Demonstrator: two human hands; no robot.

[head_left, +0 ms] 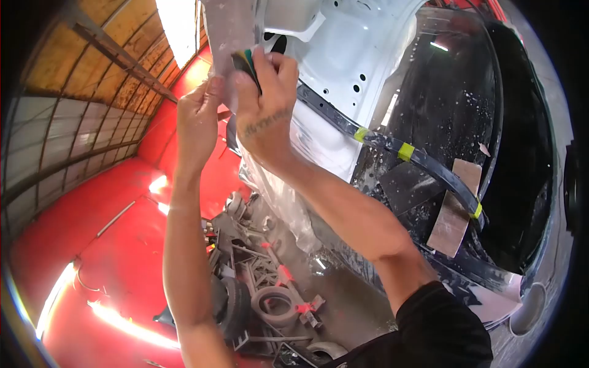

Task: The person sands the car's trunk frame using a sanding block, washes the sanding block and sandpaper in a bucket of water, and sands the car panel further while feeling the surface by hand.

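My right hand [267, 107] is closed around a thin sanding pad [246, 69], dark with green and yellow layers at its edge. The pad is against or very close to a pale grey, dusty body panel [230, 27] that rises at the top of the view. On the panel's left edge, my left hand [199, 119] grips with its thumb near the surface and its fingers partly hidden. Right of the panel is the white-painted car body [350, 49] with several dark holes.
A dark curved strip with yellow-green tape [405, 151] crosses the car's dark glass [451, 80]. A brownish board [455, 211] lies beneath it. Clear plastic sheeting [279, 199] hangs down. Below left, a wheel rim [275, 305] and metal parts lie by a red wall [104, 214].
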